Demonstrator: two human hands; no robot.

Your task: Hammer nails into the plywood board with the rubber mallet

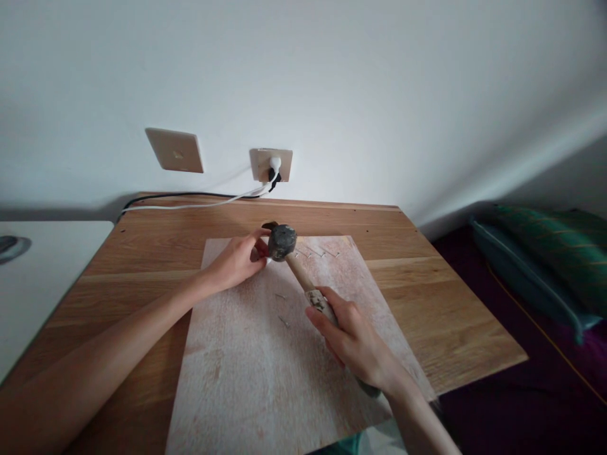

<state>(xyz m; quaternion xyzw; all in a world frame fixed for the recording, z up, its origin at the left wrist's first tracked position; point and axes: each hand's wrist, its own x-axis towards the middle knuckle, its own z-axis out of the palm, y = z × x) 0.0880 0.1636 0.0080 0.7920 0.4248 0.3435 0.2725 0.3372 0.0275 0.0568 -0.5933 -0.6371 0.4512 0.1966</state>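
Note:
My right hand [351, 335] is wrapped around the handle of a hammer [300, 272]. Its dark head hangs over the far part of a pale, whitish wooden board [237, 379]. Close beside that head, my left hand [241, 258] has its thumb and fingers brought together. Whatever they pinch is hidden behind the hammer head. Several thin nails [324, 254] stand in a row on the board just right of the hammer head. Nearer to me, two loose nails [281, 296] lie on the board's surface.
Under the board is a brown wooden tabletop [427, 297] against a white wall. A socket [258, 164] with plugged-in cables [199, 205] and a blank wall plate [175, 150] are behind it. A white surface [52, 284] adjoins at left; cushions [531, 272] lie at right.

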